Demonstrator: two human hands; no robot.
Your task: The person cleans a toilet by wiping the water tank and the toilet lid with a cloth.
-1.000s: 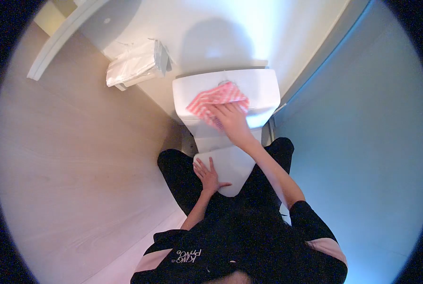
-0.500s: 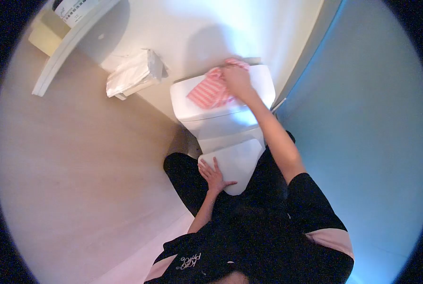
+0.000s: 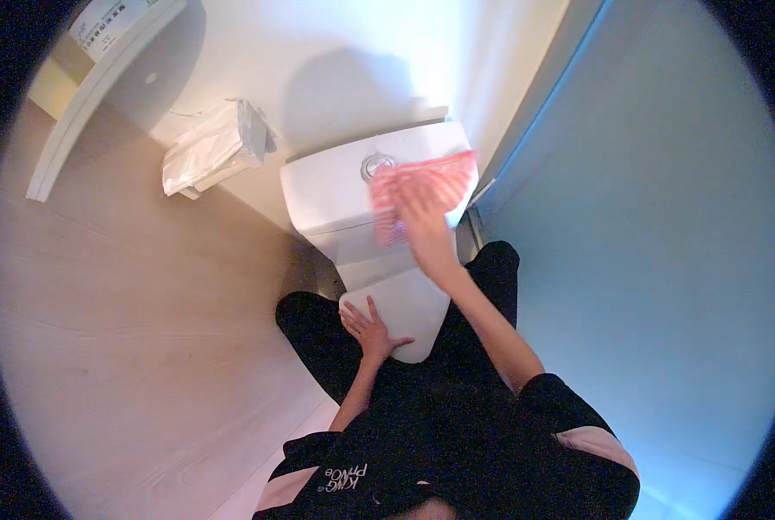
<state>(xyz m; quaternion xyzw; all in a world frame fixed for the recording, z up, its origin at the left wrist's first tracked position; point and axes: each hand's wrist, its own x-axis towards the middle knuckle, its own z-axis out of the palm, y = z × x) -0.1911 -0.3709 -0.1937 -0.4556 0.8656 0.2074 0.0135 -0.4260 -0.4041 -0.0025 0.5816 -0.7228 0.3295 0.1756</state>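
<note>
A pink-and-white striped cloth [image 3: 457,173] lies spread over the front right of the white toilet tank lid [image 3: 318,186], draping past its front edge. My right hand [image 3: 425,221] is on this cloth, holding it against the tank, slightly blurred by motion. Left of the cloth, the round silver flush button [image 3: 377,166] shows. My left hand [image 3: 370,331] rests flat with spread fingers on the closed toilet seat lid [image 3: 405,312].
A tissue pack in a wall holder [image 3: 214,152] hangs left of the tank. Farther left, a white shelf [image 3: 101,95] juts out, carrying a labelled container [image 3: 110,26]. A bluish panel [image 3: 639,243] stands close on the right. My knees flank the bowl.
My right hand has drawn the cloth from the back of the tank lid toward its front right, uncovering the flush button. The left hand stays on the seat lid. The view has shifted slightly.
</note>
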